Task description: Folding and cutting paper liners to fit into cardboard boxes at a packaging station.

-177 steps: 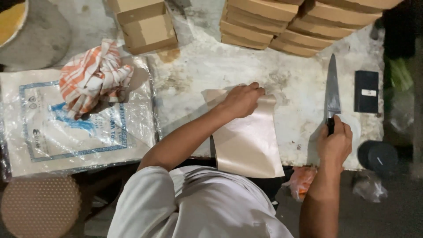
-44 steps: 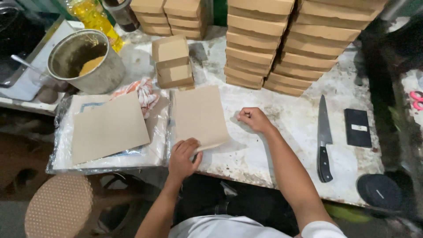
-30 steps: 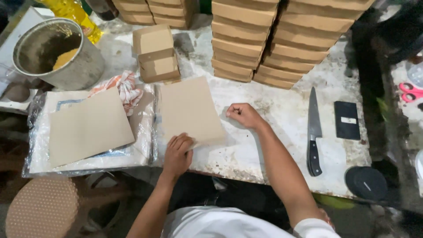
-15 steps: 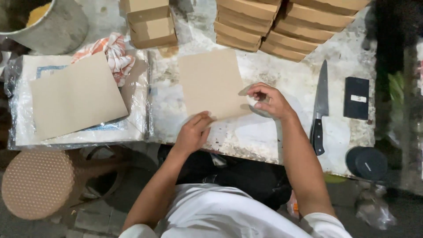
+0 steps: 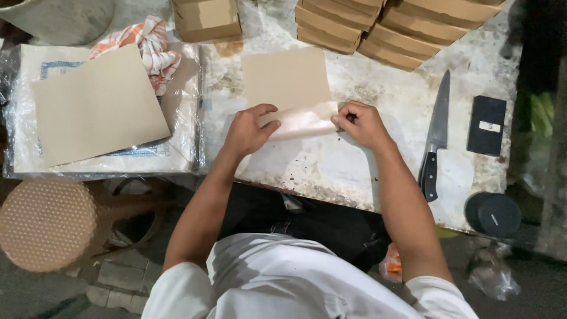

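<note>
Seen from above, a person in a white shirt works a sheet of brown paper [image 5: 288, 82] lying flat on a stained white surface [image 5: 354, 171], its near edge turned up into a pale fold. The left hand [image 5: 247, 129] pinches the fold's left end between thumb and fingers, while the right hand [image 5: 361, 123] is closed over the right end, fingertips pressing the paper down. Both hands are narrow and gripping the sheet; neither holds anything else.

To fold well here, it seems best to keep both ends level so the crease runs square to the sheet's sides, and to press from the ends toward the middle.

A kitchen knife [image 5: 436, 139] lies just right of the right forearm, blade pointing away, apart from the paper. Beyond it sit a dark rectangular block [image 5: 486, 117] and a round black lid [image 5: 493, 215]. Stacks of flat cardboard boxes [image 5: 390, 26] line the far edge, near the sheet's top. To the left, a second brown sheet [image 5: 97, 106] rests on a plastic-wrapped pack [image 5: 177, 153] beside an orange-and-white cloth [image 5: 150, 44]. A woven stool [image 5: 44, 224] stands below.
</note>
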